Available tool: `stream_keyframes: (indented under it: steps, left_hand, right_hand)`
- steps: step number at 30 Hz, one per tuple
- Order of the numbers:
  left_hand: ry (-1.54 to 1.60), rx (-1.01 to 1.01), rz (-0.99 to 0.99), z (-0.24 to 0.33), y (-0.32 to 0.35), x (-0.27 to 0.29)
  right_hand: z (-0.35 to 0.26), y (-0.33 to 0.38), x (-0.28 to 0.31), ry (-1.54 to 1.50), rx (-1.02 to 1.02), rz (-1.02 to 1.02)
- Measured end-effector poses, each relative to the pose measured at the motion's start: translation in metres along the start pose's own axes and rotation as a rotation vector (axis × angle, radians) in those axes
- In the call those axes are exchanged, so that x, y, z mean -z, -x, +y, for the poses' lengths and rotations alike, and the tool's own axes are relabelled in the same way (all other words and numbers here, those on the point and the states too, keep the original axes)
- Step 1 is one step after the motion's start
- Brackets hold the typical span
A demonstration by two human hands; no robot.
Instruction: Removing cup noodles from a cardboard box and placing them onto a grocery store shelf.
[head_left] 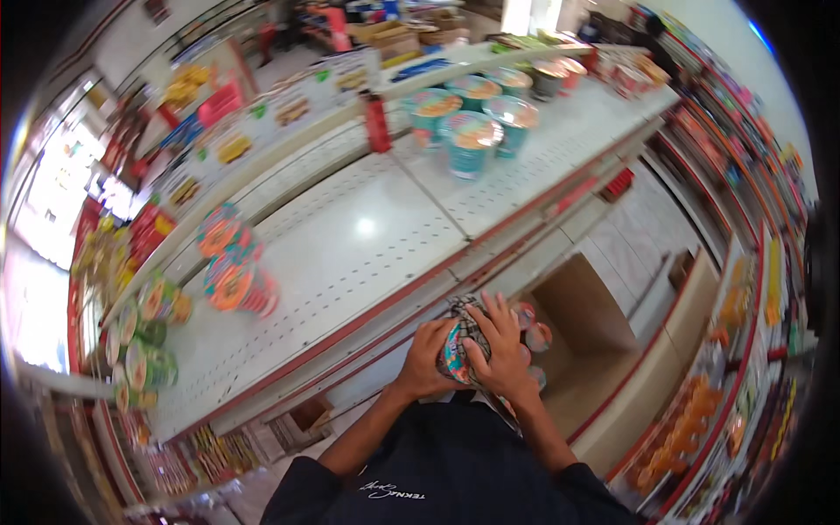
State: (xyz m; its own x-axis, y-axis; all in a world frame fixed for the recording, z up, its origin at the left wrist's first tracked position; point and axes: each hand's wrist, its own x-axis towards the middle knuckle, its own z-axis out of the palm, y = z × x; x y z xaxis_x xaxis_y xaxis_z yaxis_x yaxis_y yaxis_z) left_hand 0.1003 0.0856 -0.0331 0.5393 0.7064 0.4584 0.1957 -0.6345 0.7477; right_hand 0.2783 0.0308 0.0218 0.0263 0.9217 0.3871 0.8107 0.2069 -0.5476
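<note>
Close to my body, both hands meet on a teal and orange cup (454,352), which looks like a sealed instant-food cup. My left hand (422,357) is closed around its left side. A dark, light-patterned cloth (470,325) lies against the cup. My right hand (500,348) presses this cloth onto the cup from the right, fingers bent over it. Part of the cup is hidden under the cloth and fingers. Just beyond my right hand, several similar cups (539,336) show in an open cardboard box (582,306).
A long white perforated shelf (350,236) with a red edge runs in front of me. Teal cups (472,144) stand at its far right, orange-pink cups (241,282) at the left, green cups (150,363) at the left end. Stocked racks (700,420) line the right.
</note>
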Motion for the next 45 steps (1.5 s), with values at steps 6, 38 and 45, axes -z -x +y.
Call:
stream_keyframes:
  steps: [6,38,45]
  left_hand:
    - [-0.153,0.167,0.170,-0.008,0.030,0.033]
    - [-0.105,0.324,0.449,0.074,0.069,0.146]
    - [-0.072,0.385,0.346,0.084,0.063,0.137]
  right_hand:
    - [-0.036,-0.005,-0.014,-0.316,0.294,-0.270]
    - [-0.088,-0.054,-0.039,-0.679,0.876,-0.440]
    - [-0.105,-0.072,-0.025,-0.617,0.685,-0.465]
